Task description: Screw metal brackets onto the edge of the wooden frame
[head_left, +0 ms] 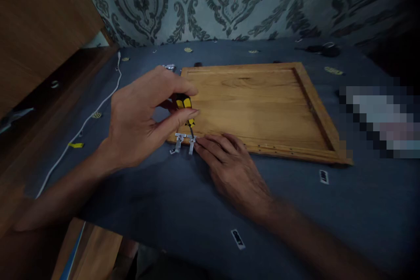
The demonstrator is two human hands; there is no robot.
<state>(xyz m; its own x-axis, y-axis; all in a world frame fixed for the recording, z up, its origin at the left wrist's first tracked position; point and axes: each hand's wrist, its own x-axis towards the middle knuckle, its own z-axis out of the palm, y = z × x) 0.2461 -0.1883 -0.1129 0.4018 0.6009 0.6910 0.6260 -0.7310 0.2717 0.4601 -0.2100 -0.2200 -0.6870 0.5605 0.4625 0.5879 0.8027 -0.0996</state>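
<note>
Left hand (139,116): closed narrowly around the yellow-and-black handle of a screwdriver (187,103), thumb on the near side, fingers on the far side. Shaft angled down and toward the near side, tip at the right hinge (191,146). Seating of the tip in a screw: cannot tell, detail too small.

Right hand (234,170): laid palm down over the near edge of the wooden panel (259,105), fingers stretched to the left and close together, fingertips just beside the right hinge. Pinch or plain contact: cannot tell.

Position of hinges: near left corner of the wooden panel. Left hinge (179,142) and right hinge side by side, both of silver-coloured metal, with arms projecting past the panel edge toward the near side.

Wooden panel: flat on a blue-grey sheet (147,203), mid-scene, with a raised border along the right side. Small dark spots along the near edge, to the right of the right hand.

Surroundings, left: white cable (88,119) running from far to near, yellow strip (77,145) alongside, wooden furniture (42,22) farther left. Far left corner of the panel: small metal part (169,67) just beyond. Far side: patterned backdrop (229,0). Right, apart from the panel: pixelated object (383,120). Near left: wooden piece (101,247).
</note>
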